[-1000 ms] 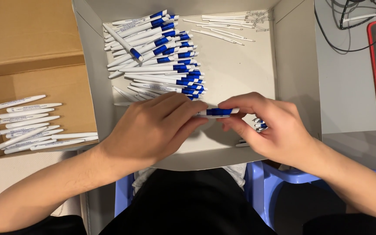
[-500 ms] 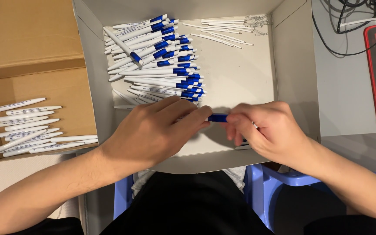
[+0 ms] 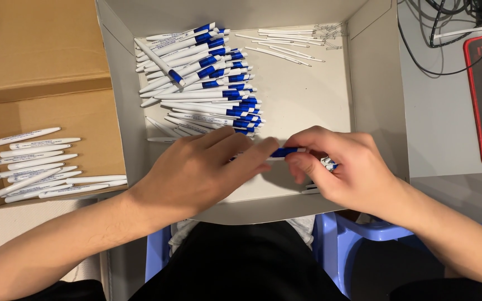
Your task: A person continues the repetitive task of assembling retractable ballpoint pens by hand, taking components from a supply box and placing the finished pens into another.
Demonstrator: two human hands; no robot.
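Hands: our left hand (image 3: 207,170) and right hand (image 3: 338,167) pinch one pen (image 3: 285,152) between them.
Room: bare tray (image 3: 308,95) floor beyond; pile (image 3: 202,78) left.
Axis: pen lies left-right, blue end rightward.

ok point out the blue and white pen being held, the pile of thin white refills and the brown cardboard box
blue and white plastic pen (image 3: 287,151), head view, on its blue section showing between the two hands
pile of thin white refills (image 3: 285,47), head view, mid-length of the rods
brown cardboard box (image 3: 57,114), head view, bare floor above the white pens
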